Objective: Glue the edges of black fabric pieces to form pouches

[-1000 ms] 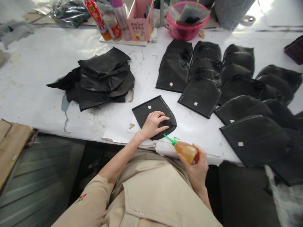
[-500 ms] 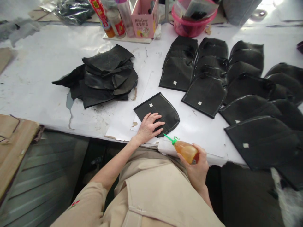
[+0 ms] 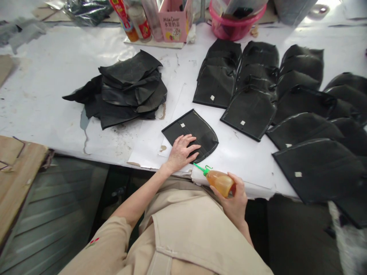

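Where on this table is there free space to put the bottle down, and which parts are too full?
Bare white table lies left of the loose black pile, and a smaller patch between the single black piece under the left hand and the laid-out rows. The right side and far edge with containers are crowded. The right hand holds the glue bottle.

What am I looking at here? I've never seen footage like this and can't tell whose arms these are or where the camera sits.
The camera is worn on a person's head, looking down at their own two bare hands. The left hand lies flat on a black rounded piece on the white table. The right hand grips a small bottle of amber liquid with a green nozzle. A loose heap of black pieces lies to the left; rows of similar pieces are laid out to the right.
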`<act>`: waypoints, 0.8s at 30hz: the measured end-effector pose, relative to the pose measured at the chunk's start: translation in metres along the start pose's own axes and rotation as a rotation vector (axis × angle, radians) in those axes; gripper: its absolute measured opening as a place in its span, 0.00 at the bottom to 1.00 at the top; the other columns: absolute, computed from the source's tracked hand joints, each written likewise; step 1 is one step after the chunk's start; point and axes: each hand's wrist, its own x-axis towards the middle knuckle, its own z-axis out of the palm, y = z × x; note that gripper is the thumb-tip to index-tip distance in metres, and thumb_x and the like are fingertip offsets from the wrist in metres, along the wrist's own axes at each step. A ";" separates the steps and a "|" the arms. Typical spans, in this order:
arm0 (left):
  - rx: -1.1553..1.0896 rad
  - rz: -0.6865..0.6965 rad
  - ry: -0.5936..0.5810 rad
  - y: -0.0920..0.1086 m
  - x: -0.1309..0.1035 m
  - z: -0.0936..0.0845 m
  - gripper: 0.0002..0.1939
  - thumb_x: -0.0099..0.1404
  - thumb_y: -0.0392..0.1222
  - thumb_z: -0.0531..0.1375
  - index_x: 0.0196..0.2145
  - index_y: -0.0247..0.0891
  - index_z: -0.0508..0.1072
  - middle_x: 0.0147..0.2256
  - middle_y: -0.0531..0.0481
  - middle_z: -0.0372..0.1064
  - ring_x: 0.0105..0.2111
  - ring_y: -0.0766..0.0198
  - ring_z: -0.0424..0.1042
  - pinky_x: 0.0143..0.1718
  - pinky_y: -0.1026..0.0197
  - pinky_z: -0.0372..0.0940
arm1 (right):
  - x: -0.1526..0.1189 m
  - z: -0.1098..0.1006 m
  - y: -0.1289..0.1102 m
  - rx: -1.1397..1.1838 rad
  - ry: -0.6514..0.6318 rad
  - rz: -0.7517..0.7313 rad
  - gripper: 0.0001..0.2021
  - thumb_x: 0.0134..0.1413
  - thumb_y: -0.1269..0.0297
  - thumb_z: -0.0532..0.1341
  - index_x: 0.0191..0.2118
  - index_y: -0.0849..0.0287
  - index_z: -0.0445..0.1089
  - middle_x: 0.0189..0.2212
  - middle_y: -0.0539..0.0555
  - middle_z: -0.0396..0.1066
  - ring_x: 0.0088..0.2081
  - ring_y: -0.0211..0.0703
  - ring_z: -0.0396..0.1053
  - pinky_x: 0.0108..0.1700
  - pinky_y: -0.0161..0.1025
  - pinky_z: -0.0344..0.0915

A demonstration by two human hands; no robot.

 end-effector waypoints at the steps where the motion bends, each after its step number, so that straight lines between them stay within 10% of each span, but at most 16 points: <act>1: -0.002 0.002 0.001 0.000 0.000 0.000 0.14 0.73 0.46 0.59 0.53 0.45 0.78 0.60 0.44 0.68 0.66 0.52 0.61 0.69 0.43 0.51 | 0.000 0.000 0.000 0.002 0.003 0.006 0.31 0.50 0.50 0.74 0.57 0.54 0.67 0.48 0.57 0.73 0.46 0.51 0.74 0.41 0.43 0.74; 24: 0.041 0.075 -0.109 -0.011 0.003 -0.014 0.17 0.75 0.45 0.56 0.57 0.48 0.76 0.62 0.43 0.67 0.64 0.50 0.61 0.63 0.44 0.57 | 0.015 -0.002 -0.008 0.207 -0.086 0.394 0.33 0.42 0.49 0.76 0.53 0.54 0.68 0.48 0.56 0.72 0.44 0.51 0.73 0.47 0.50 0.74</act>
